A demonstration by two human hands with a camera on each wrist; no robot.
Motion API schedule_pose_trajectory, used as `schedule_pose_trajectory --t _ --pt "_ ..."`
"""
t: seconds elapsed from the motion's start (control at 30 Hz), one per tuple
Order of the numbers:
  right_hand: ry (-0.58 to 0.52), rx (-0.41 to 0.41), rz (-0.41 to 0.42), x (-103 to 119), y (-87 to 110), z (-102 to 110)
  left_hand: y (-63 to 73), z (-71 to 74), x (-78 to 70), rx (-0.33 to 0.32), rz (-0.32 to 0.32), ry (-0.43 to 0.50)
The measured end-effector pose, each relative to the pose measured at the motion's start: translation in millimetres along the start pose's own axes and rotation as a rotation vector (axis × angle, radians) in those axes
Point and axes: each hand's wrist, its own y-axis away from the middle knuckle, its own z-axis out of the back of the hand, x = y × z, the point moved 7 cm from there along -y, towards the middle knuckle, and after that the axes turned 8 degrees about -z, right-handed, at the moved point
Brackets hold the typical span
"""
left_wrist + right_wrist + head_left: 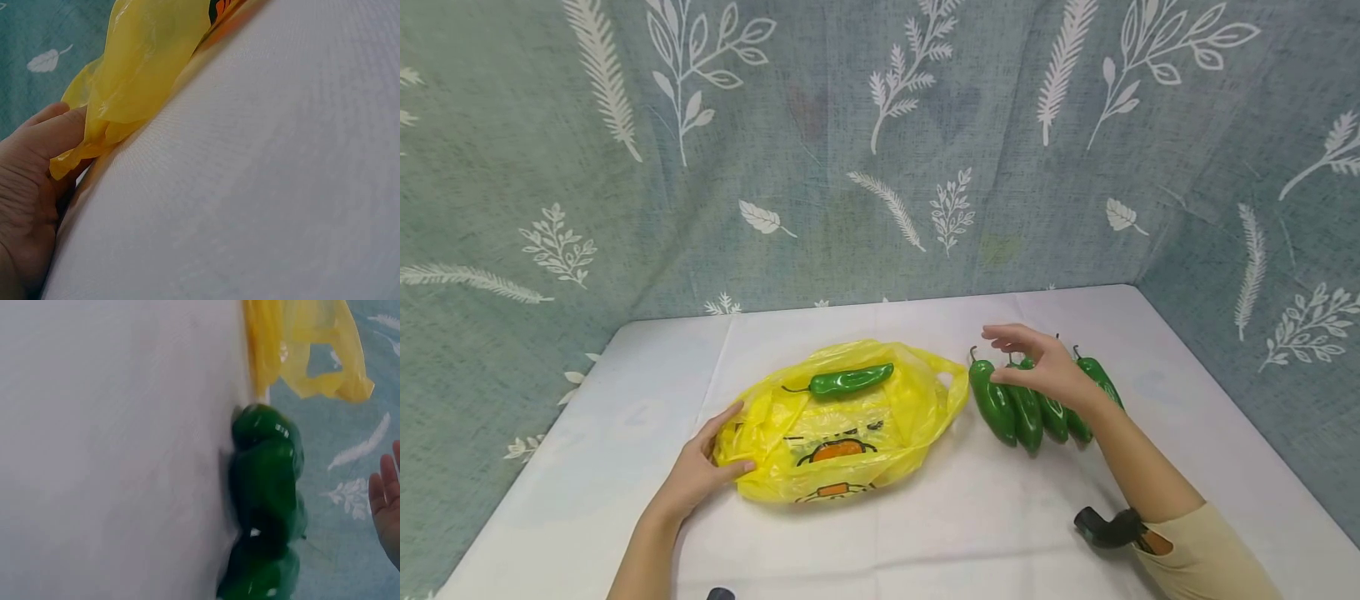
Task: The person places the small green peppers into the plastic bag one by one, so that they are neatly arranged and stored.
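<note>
A yellow plastic bag (925, 408) with an orange and black print lies on the table, its mouth spread. One green chili pepper (852, 381) with a curved stem rests in the bag's opening. My left hand (694, 472) grips the bag's left end, thumb on the near side and fingers on the far side; the left wrist view shows the yellow plastic (140, 69) between them. Over a row of several green peppers (992, 404) on the right, my right hand (1051, 373) hovers with fingers and thumb spread apart, holding nothing. It partly hides the peppers in the head view.
A white cloth (970, 533) covers the table. Grey-green fabric (820, 200) printed with white leaves stands behind and along the sides. The bag's right handle loop (958, 383) reaches close to the leftmost pepper. A black wrist device (1108, 528) sits by my right sleeve.
</note>
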Motion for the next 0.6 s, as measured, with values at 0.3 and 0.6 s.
schedule_pose_trajectory --t 0.3,0.6 --pt "0.044 -0.037 -0.034 -13.1 17.0 18.5 0.3 0.5 -0.8 -0.004 -0.003 -0.006" --pt "0.076 -0.093 -0.044 -24.8 35.1 41.6 0.9 -0.3 0.1 -0.002 0.012 -0.003"
